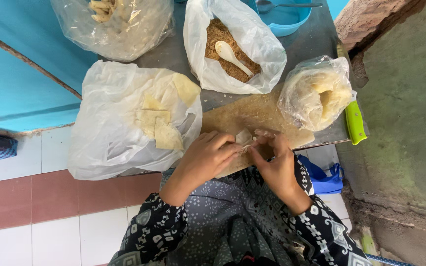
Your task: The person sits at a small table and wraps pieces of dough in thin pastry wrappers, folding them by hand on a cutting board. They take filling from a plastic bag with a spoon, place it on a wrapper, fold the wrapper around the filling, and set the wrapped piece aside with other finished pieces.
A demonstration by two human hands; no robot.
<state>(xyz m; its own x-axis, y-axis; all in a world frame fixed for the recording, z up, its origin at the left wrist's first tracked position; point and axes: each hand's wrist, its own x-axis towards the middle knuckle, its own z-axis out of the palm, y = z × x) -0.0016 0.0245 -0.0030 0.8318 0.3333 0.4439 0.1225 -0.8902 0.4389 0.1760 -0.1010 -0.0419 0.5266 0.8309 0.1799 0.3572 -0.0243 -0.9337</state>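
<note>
My left hand [208, 157] and my right hand [274, 165] meet over a wooden cutting board [252, 116], both pinching a small pale dough wrapper [245, 138] that is partly folded between the fingertips. Left of the hands a white plastic bag [109, 128] carries several flat triangular wrapper pieces [161, 123]. Beyond the board an open white bag [232, 44] holds brown crumbly filling [218, 34] with a white plastic spoon [228, 53] lying in it. What sits inside the folded wrapper is hidden by my fingers.
A clear bag of pale dough sheets [316, 93] rests on the board's right end, beside a green-handled knife [355, 120]. Another clear bag of pale pieces [119, 24] lies at the top left. A blue bowl with a spoon [284, 15] stands behind. The metal table edge meets a tiled floor.
</note>
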